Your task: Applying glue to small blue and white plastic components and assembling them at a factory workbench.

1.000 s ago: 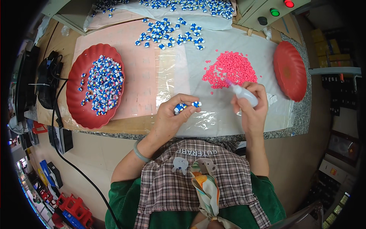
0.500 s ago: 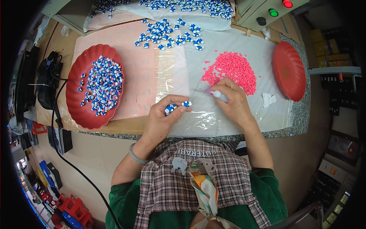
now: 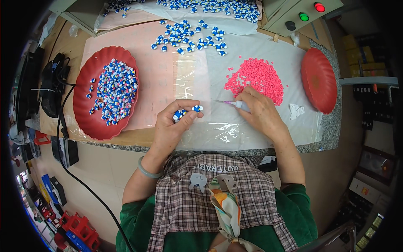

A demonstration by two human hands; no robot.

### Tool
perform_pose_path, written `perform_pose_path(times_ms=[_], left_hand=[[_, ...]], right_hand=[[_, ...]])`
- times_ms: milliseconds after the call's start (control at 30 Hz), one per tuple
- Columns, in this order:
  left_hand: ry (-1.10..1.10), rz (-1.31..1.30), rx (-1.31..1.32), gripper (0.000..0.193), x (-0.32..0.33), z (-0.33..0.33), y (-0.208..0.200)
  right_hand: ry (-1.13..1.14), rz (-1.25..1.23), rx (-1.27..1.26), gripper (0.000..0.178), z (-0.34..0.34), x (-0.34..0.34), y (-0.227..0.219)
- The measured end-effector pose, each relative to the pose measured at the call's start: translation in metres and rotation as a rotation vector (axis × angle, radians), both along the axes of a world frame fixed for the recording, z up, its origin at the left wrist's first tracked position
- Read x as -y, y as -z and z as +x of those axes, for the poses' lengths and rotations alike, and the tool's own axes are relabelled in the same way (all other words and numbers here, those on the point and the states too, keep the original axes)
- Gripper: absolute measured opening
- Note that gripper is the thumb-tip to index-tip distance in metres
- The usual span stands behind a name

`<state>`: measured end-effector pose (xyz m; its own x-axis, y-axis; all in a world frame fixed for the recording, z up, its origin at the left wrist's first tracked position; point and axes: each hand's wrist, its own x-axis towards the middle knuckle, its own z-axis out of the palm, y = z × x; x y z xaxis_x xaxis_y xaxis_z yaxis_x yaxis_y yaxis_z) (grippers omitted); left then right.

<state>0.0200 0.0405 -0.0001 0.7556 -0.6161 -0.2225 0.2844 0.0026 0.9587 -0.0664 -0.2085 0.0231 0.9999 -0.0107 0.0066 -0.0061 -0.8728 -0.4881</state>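
My left hand (image 3: 174, 123) is closed around several small blue-and-white figurines, one of them (image 3: 197, 108) pinched between thumb and fingertips and others (image 3: 179, 115) cupped in the palm. In my right hand (image 3: 261, 112) is a small translucent glue bottle (image 3: 242, 106) with a thin needle tip and a purple-pink collar. Its needle points left toward the pinched figurine, with a gap between them. Just beyond the right hand lies a heap of small pink pieces (image 3: 262, 77) on the white sheet (image 3: 218, 75).
At left, a red scalloped tray (image 3: 86, 122) holds many figurines. An oval red tray (image 3: 319, 80) stands at right, near crumpled white tissue (image 3: 296, 111). More figurines (image 3: 182, 35) lie at the back, before an opening in a box with lit buttons (image 3: 304, 17).
My left hand has shifted a little left and up with the figurines. The right hand has turned slightly, and the needle tip sits somewhat further left.
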Motion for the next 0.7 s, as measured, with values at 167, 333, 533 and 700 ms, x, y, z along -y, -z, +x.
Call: perform_pose_path(times_ms=[167, 333, 533, 700], left_hand=[[-0.047, -0.005, 0.025, 0.022, 0.0, 0.001, 0.002], [-0.002, 0.023, 0.037, 0.023, 0.005, -0.003, -0.002], [0.102, 0.021, 0.138, 0.022, 0.018, -0.015, 0.003], [0.133, 0.115, 0.422, 0.02, 0.026, -0.017, -0.002]], right_hand=[[0.001, 0.001, 0.033, 0.025, -0.002, -0.003, -0.001], [0.072, 0.296, 0.081, 0.018, -0.007, -0.005, 0.004], [0.173, 0.913, -0.051, 0.013, -0.014, -0.032, 0.002], [0.258, 0.926, -0.077, 0.017, -0.014, -0.042, -0.002]])
